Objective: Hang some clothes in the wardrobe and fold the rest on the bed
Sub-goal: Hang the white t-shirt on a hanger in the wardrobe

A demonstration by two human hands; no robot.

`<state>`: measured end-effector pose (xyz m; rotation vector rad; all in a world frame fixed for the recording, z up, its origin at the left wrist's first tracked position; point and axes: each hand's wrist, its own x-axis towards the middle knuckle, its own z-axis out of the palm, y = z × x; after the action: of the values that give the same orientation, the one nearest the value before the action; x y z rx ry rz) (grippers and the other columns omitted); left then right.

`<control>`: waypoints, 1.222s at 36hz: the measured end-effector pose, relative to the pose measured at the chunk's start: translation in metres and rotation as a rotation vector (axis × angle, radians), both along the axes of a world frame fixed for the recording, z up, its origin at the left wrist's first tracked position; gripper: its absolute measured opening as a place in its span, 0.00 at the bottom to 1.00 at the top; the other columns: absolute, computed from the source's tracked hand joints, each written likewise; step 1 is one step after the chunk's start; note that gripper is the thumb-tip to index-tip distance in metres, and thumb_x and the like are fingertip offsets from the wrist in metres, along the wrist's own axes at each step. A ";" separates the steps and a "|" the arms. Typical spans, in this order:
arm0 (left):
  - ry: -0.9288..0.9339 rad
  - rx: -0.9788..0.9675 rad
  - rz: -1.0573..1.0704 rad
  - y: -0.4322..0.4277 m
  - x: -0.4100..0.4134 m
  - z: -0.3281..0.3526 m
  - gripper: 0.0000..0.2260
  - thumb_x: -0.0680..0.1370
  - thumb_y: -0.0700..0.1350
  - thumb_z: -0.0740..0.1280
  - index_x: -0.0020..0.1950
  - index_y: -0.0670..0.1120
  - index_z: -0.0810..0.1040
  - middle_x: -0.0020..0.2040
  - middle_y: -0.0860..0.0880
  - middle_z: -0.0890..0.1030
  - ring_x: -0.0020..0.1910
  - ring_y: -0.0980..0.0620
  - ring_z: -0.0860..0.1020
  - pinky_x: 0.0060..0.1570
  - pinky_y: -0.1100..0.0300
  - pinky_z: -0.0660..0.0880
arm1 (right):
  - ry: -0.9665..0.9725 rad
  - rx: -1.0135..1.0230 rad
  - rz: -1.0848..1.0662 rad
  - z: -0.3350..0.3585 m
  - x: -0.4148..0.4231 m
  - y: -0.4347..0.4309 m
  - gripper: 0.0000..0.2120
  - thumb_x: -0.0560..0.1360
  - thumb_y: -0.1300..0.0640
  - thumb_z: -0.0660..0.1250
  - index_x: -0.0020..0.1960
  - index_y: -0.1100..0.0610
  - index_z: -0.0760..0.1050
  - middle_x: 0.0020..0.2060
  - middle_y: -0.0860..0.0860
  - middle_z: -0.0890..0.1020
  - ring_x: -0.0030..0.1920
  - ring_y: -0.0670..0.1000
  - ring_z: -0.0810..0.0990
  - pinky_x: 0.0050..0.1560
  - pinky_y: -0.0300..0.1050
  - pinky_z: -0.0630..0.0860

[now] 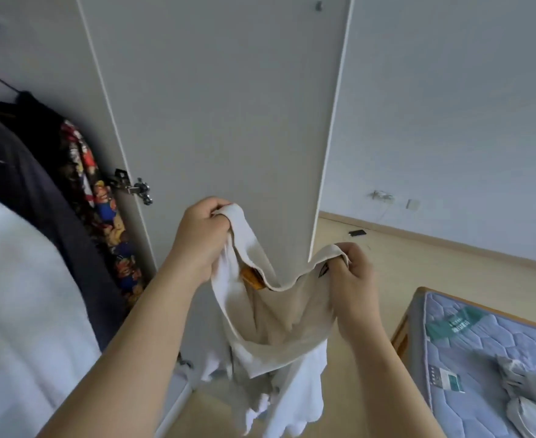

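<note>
1. The left hand [203,235] grips one end of the upper edge of a cream shirt [279,327], its fingers curled round a bunched fold.
2. The right hand [352,273] pinches the other end of that edge, thumb and fingers closed on the cloth.
3. The hands are apart, the left higher than the right, and the edge sags in a curve between them.
4. The shirt hangs in the air in front of the open wardrobe door [216,121], with its white lower part drooping toward the floor [402,267]. An orange print shows just inside the opening.
5. In the wardrobe on the left hang a dark top [23,172], a patterned shirt [102,200] next to the door hinge [137,188], and a white garment [17,295] nearest the camera.
6. At lower right is the bed [481,358], with a bare blue quilted mattress; a grey garment [525,387] lies crumpled on it.
7. A small black object [357,233] lies on the floor near the wall [449,121].
</note>
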<state>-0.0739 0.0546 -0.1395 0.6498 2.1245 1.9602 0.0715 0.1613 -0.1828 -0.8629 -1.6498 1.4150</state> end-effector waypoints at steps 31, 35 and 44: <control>-0.206 0.307 1.007 -0.289 0.032 0.012 0.05 0.82 0.44 0.53 0.57 0.46 0.65 0.45 0.47 0.74 0.39 0.48 0.76 0.42 0.54 0.76 | 0.054 -0.127 0.728 0.023 -0.085 -0.162 0.11 0.73 0.68 0.59 0.40 0.55 0.75 0.33 0.52 0.76 0.34 0.53 0.73 0.34 0.47 0.72; -0.173 0.313 1.085 -0.322 0.037 0.008 0.12 0.78 0.40 0.53 0.59 0.38 0.69 0.50 0.39 0.76 0.45 0.44 0.76 0.39 0.57 0.76 | -0.016 -0.106 0.858 0.018 -0.096 -0.190 0.09 0.74 0.67 0.60 0.42 0.57 0.75 0.35 0.53 0.76 0.36 0.54 0.74 0.36 0.49 0.75; -0.041 0.465 1.219 -0.378 0.005 0.032 0.12 0.77 0.35 0.57 0.56 0.46 0.73 0.53 0.44 0.76 0.47 0.46 0.76 0.41 0.55 0.75 | -0.177 0.120 1.112 0.033 -0.153 -0.261 0.10 0.73 0.67 0.58 0.39 0.57 0.75 0.34 0.53 0.77 0.36 0.51 0.75 0.33 0.42 0.72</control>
<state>-0.0691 -0.3237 -0.1077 -0.9130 2.2238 2.9787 -0.0816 -0.0999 -0.1498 0.0968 -2.4841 1.9162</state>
